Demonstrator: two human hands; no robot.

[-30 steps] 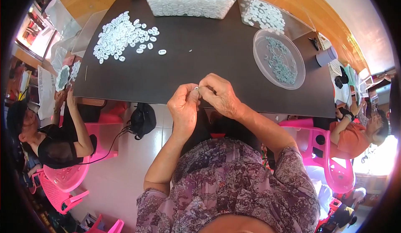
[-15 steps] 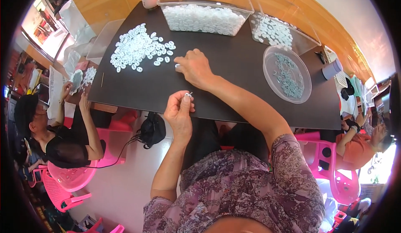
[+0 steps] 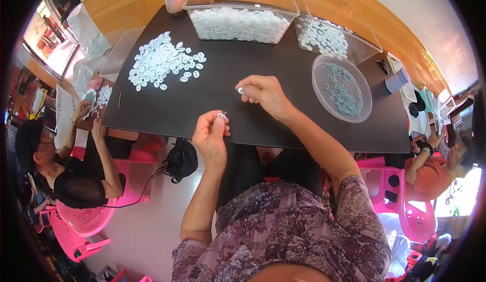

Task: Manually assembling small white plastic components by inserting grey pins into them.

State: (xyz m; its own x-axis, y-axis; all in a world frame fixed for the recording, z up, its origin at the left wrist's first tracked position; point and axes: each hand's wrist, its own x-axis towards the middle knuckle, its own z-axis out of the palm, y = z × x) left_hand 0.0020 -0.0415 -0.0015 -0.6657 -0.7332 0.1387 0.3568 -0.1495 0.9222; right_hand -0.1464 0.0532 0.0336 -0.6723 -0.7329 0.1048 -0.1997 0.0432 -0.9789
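Right hand: [image 3: 264, 96] raised over the dark tabletop [image 3: 217, 84], thumb and forefinger pinched on a white oval piece [image 3: 240, 91].
Left hand: [image 3: 210, 135] near the table's front edge, fingers curled, gripping a small white part [image 3: 221, 115] with a thin tip poking out.
White pile: [image 3: 158, 62] loose oval pieces, beyond the hands to the left.
Round tray: [image 3: 324, 94] right of the hands, holding small grey-green bits [image 3: 348, 103].
Clear box: [image 3: 289, 16] at the far side, heaped with white pieces.
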